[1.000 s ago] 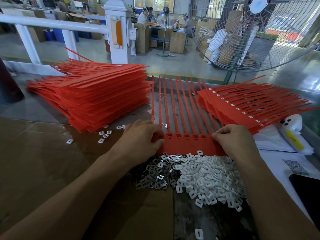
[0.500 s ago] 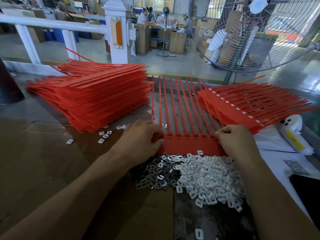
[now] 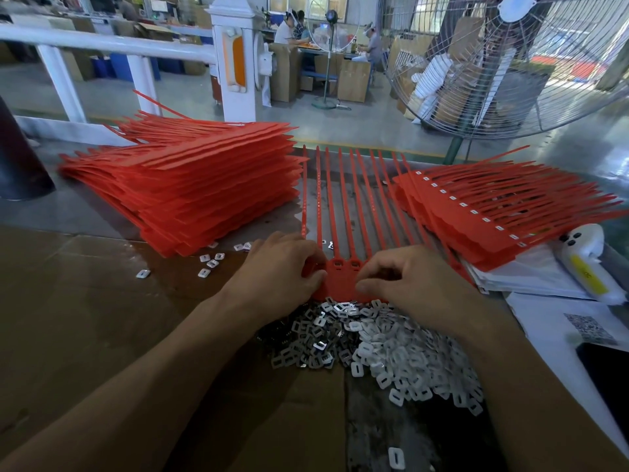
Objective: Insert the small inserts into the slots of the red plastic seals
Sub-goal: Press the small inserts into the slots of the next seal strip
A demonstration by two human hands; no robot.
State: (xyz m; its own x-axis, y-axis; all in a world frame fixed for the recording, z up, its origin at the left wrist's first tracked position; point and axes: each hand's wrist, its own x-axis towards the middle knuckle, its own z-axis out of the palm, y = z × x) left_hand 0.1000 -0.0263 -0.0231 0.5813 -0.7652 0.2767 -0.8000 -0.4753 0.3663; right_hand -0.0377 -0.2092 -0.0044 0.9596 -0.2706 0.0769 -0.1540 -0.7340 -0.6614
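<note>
Shifted inward along the red strip of seals point(image 3: 343, 277) since half a second ago: the right hand point(image 3: 412, 277), then at the strip's right end, now close beside the left hand point(image 3: 289, 264), only two open slots showing between them. Judged from that move, working along the row toward the left, with the slots under the right hand probably filled, though hidden. Right hand curled, thumb and forefinger tips drawn together over the strip's heads as if pinching one small insert; the insert itself too small to make out. Left hand unmoved, fingers curled, gripping the strip's left end and pinning it to the tabletop point(image 3: 85, 318). Just nearer than both hands, touching the strip's near edge, a heap of white and metal inserts point(image 3: 381, 345). Beyond the hands, the strip's long tails fanned away. Left of the left hand, a tall stack of red seals point(image 3: 204, 185); right of the right hand, a second, lower stack point(image 3: 493, 212) showing white inserts in its slots, apparently finished.
</note>
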